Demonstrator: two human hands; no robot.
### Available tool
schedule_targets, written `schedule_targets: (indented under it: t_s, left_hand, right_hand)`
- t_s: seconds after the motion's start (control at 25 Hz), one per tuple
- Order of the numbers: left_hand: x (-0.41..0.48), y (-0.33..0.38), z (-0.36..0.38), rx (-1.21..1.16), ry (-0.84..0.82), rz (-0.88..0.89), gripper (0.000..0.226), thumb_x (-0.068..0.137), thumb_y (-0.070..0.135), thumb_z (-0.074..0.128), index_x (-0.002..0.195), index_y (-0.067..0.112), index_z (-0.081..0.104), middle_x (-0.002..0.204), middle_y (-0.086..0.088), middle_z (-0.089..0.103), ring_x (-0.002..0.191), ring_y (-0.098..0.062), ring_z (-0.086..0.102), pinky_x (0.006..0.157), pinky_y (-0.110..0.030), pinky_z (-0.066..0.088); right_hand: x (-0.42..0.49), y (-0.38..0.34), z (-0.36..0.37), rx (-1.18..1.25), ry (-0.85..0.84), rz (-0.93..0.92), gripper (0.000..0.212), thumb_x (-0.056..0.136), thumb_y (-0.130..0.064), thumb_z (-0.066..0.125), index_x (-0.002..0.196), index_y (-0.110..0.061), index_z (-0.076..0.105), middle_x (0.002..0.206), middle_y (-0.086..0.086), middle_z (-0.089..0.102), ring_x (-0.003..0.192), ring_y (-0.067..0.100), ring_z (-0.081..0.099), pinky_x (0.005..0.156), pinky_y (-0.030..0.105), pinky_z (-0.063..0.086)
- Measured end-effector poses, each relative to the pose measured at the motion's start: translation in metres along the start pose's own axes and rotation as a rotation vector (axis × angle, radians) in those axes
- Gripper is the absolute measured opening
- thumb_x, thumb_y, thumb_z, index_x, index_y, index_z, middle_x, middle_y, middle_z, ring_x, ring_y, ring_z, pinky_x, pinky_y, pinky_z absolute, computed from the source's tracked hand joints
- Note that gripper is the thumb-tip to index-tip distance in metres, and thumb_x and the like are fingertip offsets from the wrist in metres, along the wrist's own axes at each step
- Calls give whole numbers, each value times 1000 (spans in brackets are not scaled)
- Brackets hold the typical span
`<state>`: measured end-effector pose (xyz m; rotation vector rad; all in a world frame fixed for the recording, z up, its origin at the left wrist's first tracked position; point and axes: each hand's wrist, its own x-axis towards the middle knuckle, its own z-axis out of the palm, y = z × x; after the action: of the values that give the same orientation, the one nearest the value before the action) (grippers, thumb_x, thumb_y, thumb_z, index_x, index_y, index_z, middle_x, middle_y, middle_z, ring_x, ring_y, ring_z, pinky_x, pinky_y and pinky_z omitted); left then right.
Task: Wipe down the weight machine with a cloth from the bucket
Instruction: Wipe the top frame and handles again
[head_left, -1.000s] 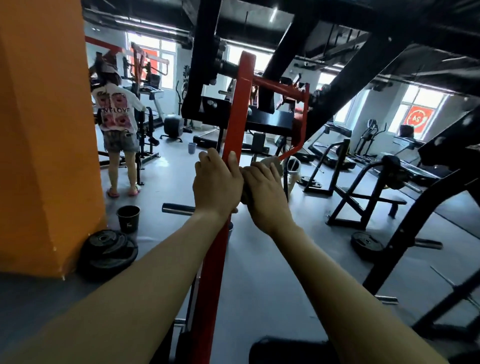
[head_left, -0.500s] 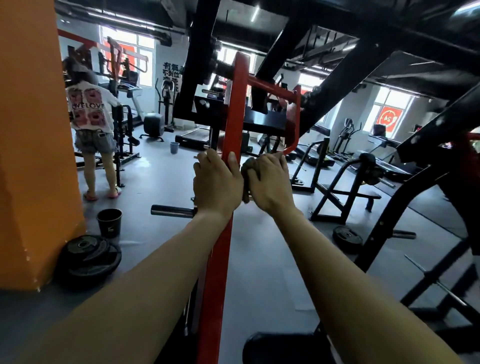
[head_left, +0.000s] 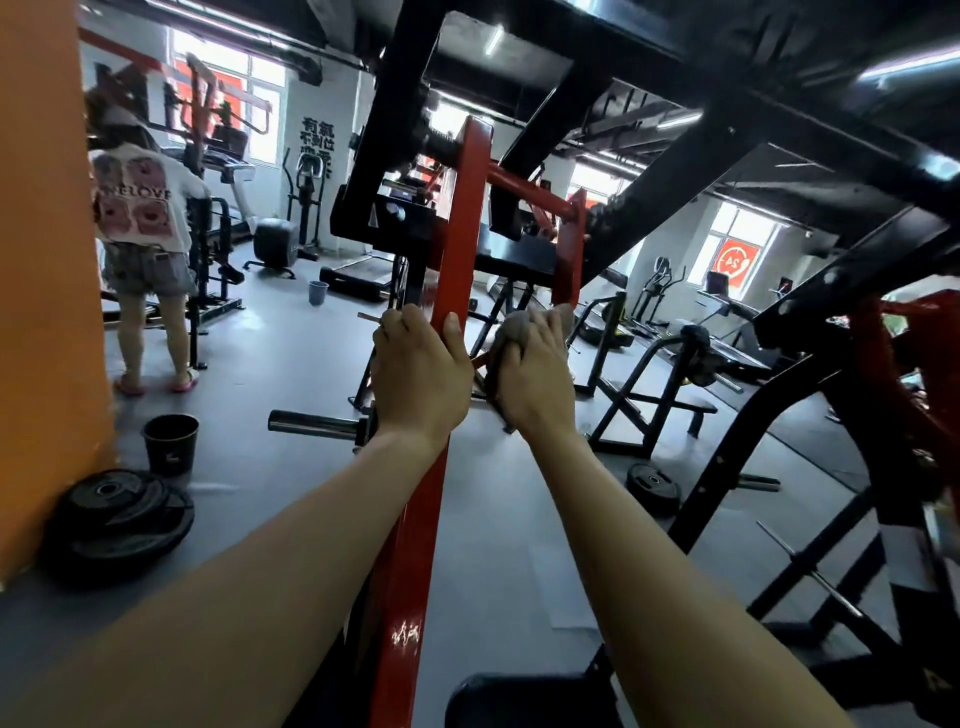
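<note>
1. Left hand (head_left: 418, 374): grips the red bar (head_left: 457, 249) of the weight machine. The fingers (head_left: 410, 322) curl round the left side of the bar and the thumb lies along its front face, so the hand is clamped on the bar.

2. Right hand (head_left: 535, 382): holds a bunched grey-brown cloth (head_left: 511, 327). The fingers are curled over the cloth and clamped on it. The cloth sits just to the right of the red bar, level with the left hand. Whether it touches any part of the machine cannot be told.

3. Weight machine: the red bar rises tilted from the bottom centre of the view to a red cross tube at the top. The black frame (head_left: 675, 171) of the machine slants overhead and down the right side. A chrome plate peg (head_left: 311, 422) projects to the left, just below the left hand.

4. Bucket (head_left: 170, 444): black, upright on the floor at lower left, beside the orange pillar (head_left: 41, 260) and well apart from both hands. A stack of weight plates (head_left: 122, 514) lies just in front of it, against the pillar.

5. Surroundings: a single weight plate (head_left: 652, 483) lies on the floor to the right. A second, small bucket (head_left: 318, 292) stands farther back. Another person (head_left: 140, 234) stands at the left, back to the camera, by other gym equipment.
</note>
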<state>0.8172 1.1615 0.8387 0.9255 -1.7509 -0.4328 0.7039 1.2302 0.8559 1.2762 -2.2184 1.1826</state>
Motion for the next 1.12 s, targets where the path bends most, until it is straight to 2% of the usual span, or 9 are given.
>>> schedule_targets:
  t_s: [0.08, 0.2, 0.32, 0.4, 0.56, 0.76, 0.92, 1.0, 1.12]
  left_hand:
    - [0, 1, 1, 3, 6, 1, 43, 107, 46, 32, 117, 7, 46, 117, -16, 54, 103, -32, 53, 80, -45, 51]
    - [0, 2, -1, 1, 5, 0, 43, 107, 45, 33, 116, 6, 48, 117, -15, 55, 104, -31, 53, 80, -43, 49]
    - [-1, 2, 0, 28, 14, 21, 43, 107, 45, 33, 116, 5, 47, 116, -16, 55, 102, -32, 53, 78, -44, 49]
    - [-2, 2, 0, 39, 20, 43, 43, 107, 45, 33, 115, 6, 47, 114, -16, 55, 101, -32, 54, 77, -43, 50]
    - [-2, 3, -1, 112, 53, 84, 40, 107, 41, 36, 117, 5, 49, 116, -16, 56, 103, -31, 55, 80, -43, 51]
    - [-6, 15, -4, 346, 110, 266, 36, 104, 34, 49, 121, 2, 50, 120, -19, 54, 107, -34, 53, 87, -43, 47]
    - [9, 20, 1, 524, 55, 531, 40, 100, 25, 59, 131, 2, 51, 141, -25, 48, 136, -42, 42, 113, -50, 39]
    - [20, 31, 9, 647, -28, 738, 42, 100, 25, 61, 132, -1, 53, 143, -27, 49, 142, -43, 38, 119, -51, 32]
    - [36, 70, 21, 572, -145, 686, 30, 104, 26, 53, 120, 1, 58, 124, -23, 56, 113, -38, 57, 91, -44, 50]
  right_hand:
    - [-17, -15, 11, 119, 30, 37, 52, 103, -19, 38, 155, -13, 41, 170, 1, 21, 159, 21, 6, 128, 46, 14]
    - [-40, -11, 17, 108, 33, -59, 54, 105, -19, 38, 159, -17, 32, 170, -4, 20, 155, 26, 24, 121, 46, 31]
    - [-6, -14, 3, 68, 56, 33, 32, 103, -18, 40, 130, -17, 59, 156, -1, 45, 134, 29, 51, 101, 35, 41]
    - [0, -24, 5, 184, 81, 72, 19, 99, -12, 41, 99, -21, 58, 132, 6, 59, 115, 30, 60, 83, 33, 41]
    - [-26, -22, 12, 218, 82, -109, 12, 96, -11, 42, 96, -19, 51, 107, 5, 61, 90, 25, 61, 76, 42, 49]
    - [26, 2, -11, 231, 26, 8, 26, 95, -3, 43, 111, -5, 64, 137, 19, 59, 131, 32, 53, 106, 42, 43]
    - [16, 20, -12, 163, -51, -122, 29, 101, -8, 46, 123, -7, 65, 163, 10, 38, 137, 27, 48, 108, 33, 34]
    - [33, 31, -26, 174, -54, -165, 27, 100, -8, 49, 115, -13, 70, 164, 9, 36, 142, 21, 43, 102, 32, 40]
    - [63, 45, -35, 213, 77, -149, 24, 92, 1, 50, 98, -12, 69, 162, 16, 36, 143, 27, 43, 89, 29, 44]
